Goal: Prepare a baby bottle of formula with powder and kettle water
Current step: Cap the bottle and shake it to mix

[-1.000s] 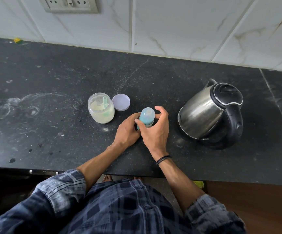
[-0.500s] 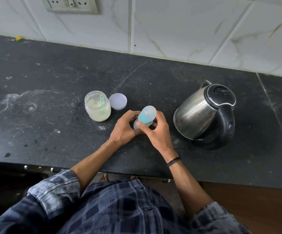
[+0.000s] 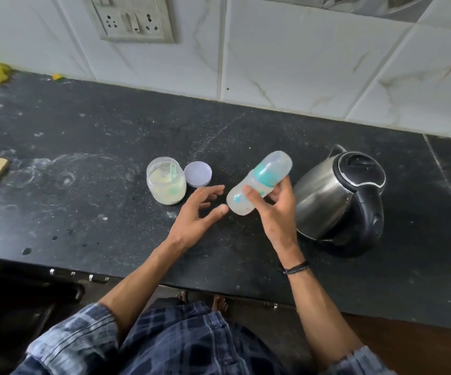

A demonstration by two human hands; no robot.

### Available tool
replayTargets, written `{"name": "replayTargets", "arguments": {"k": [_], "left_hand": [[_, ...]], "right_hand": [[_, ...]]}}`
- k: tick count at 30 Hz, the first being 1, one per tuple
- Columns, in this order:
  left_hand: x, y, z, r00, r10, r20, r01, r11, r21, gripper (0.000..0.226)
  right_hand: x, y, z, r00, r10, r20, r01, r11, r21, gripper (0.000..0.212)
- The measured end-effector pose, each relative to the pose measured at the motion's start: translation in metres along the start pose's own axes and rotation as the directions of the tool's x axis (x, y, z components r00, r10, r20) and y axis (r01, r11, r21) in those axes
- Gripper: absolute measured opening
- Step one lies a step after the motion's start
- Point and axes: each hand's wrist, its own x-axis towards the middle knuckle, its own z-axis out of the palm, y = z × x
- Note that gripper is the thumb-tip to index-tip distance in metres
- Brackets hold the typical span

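Baby bottle (image 3: 258, 184): tilted, clear cap end toward 1 o'clock, base toward 7 o'clock, above the black countertop (image 3: 97, 136).
Right hand (image 3: 275, 209): wrapped round the bottle's middle, thumb across its body.
Left hand (image 3: 200, 212): spread wide, holding nothing, thumb tip just beside the bottle's base.
Powder jar (image 3: 166, 180): uncapped, at 10 o'clock from the left hand; its lid (image 3: 198, 174) touching it.
Kettle (image 3: 340, 197): at 3 o'clock from the bottle, lid shut.

The table (image 3: 110, 136) is dark speckled stone, matt and dusted with pale smears. The kettle (image 3: 324, 196) has a brushed, shiny metal body with a glossy black plastic lid and handle. The baby bottle (image 3: 248, 190) is cloudy translucent plastic with a teal collar. At its 9 o'clock, the powder jar (image 3: 166, 182) is clear plastic. The wall tiles (image 3: 300, 55) are glossy white marble-look.
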Motion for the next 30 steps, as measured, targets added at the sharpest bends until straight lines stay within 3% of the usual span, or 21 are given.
{"name": "replayTargets", "arguments": {"k": [2,6,9,11,14,16,18,21,26,30], "left_hand": [[-0.003,-0.006,-0.007,0.998,-0.049,-0.031,0.045,0.994,-0.098,0.041],[-0.006,-0.014,-0.014,0.993,-0.099,-0.072,0.088,0.987,-0.137,0.031],[-0.007,-0.017,-0.021,0.992,-0.118,-0.054,0.112,0.989,-0.097,0.027],[-0.006,-0.017,-0.024,0.988,-0.149,-0.035,0.146,0.986,-0.074,0.025],[-0.003,-0.019,-0.024,0.987,-0.162,0.011,0.162,0.987,-0.012,0.024],[-0.002,-0.022,-0.025,0.988,-0.150,0.035,0.150,0.989,0.020,0.024],[-0.002,-0.026,-0.026,0.988,-0.147,0.046,0.145,0.989,0.035,0.023],[0.002,-0.027,-0.022,0.986,-0.151,0.070,0.147,0.988,0.055,0.022],[0.009,-0.026,-0.021,0.990,-0.096,0.105,0.089,0.993,0.073,0.030],[0.016,-0.030,-0.016,0.990,-0.102,0.096,0.094,0.992,0.086,0.040]], "right_hand": [[-0.001,-0.004,0.007,0.997,-0.038,-0.074,0.039,0.999,0.010,0.051],[-0.010,-0.004,0.022,0.999,0.031,-0.042,-0.037,0.990,-0.136,0.051],[-0.016,-0.014,0.029,0.964,-0.141,-0.224,0.149,0.989,0.019,0.057],[-0.013,-0.015,0.035,0.945,-0.175,-0.277,0.187,0.982,0.015,0.068],[-0.013,-0.012,0.050,0.970,-0.045,-0.240,0.039,0.999,-0.030,0.091],[-0.017,-0.007,0.055,0.960,-0.089,-0.264,0.079,0.996,-0.047,0.099],[-0.018,-0.003,0.054,0.956,-0.137,-0.261,0.131,0.990,-0.042,0.101],[-0.011,-0.008,0.058,0.975,-0.071,-0.211,0.049,0.993,-0.109,0.106],[-0.002,-0.012,0.057,0.915,-0.187,-0.357,0.184,0.982,-0.042,0.101],[0.001,-0.020,0.050,0.967,-0.141,-0.211,0.129,0.989,-0.068,0.102]]}}
